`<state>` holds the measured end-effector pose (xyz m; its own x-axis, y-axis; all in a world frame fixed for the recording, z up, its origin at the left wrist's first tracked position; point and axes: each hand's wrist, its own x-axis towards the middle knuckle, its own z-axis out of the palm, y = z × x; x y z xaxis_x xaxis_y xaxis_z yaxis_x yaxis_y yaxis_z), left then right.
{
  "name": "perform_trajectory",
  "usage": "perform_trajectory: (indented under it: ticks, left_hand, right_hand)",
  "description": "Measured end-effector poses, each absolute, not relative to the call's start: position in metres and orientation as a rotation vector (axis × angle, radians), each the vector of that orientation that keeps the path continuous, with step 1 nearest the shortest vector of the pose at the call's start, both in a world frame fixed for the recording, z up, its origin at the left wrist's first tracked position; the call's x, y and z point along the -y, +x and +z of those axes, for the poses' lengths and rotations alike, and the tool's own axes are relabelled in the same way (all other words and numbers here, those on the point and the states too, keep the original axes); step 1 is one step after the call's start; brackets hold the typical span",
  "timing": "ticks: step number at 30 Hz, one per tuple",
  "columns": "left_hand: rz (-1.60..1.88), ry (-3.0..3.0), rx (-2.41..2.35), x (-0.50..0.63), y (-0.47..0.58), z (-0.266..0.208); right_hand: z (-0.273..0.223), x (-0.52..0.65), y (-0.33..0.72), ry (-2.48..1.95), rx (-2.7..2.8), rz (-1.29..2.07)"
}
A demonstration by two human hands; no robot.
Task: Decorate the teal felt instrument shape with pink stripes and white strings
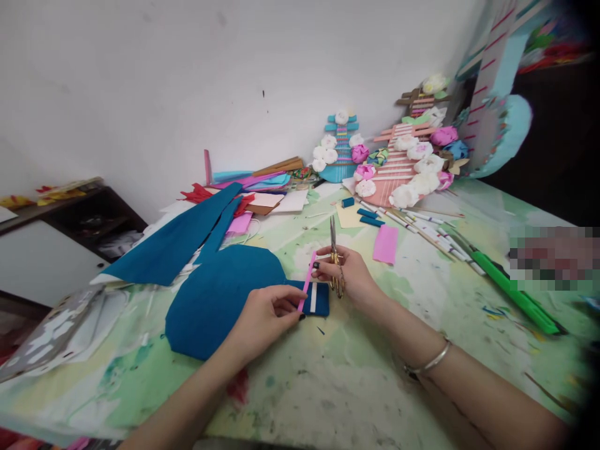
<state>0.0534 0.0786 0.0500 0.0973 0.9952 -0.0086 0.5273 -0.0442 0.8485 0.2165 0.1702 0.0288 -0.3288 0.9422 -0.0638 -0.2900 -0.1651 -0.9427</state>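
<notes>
A narrow pink paper strip (308, 281) is stretched between my two hands, above the neck of a dark blue pipa-shaped cutout (225, 294) that lies flat on the table. My left hand (269, 312) pinches the strip's near end. With thumb and finger my right hand (344, 272) pinches its far end, and gold-handled scissors (334, 250) hang from the same hand, blades pointing away. Across the neck, right of the pink strip, runs a white strip (314, 298). A tiny blue scrap (320, 330) lies just in front of the neck.
Dark blue sheets (173, 244) lie at the left. Near the right hand are a pink paper piece (385, 244), blue pieces (370, 217) and several paper sticks (435, 234). A green cutter (515, 290) lies farther right. Flower-decorated instruments (341, 150) lean against the wall.
</notes>
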Motion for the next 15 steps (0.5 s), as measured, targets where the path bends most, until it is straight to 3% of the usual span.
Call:
perform_trajectory:
  ticks: [15]
  left_hand:
    - [0.576,2.130,-1.685,-0.091,0.055,0.054]
  right_hand:
    - [0.027,-0.173,0.230,-0.929,1.111,1.640]
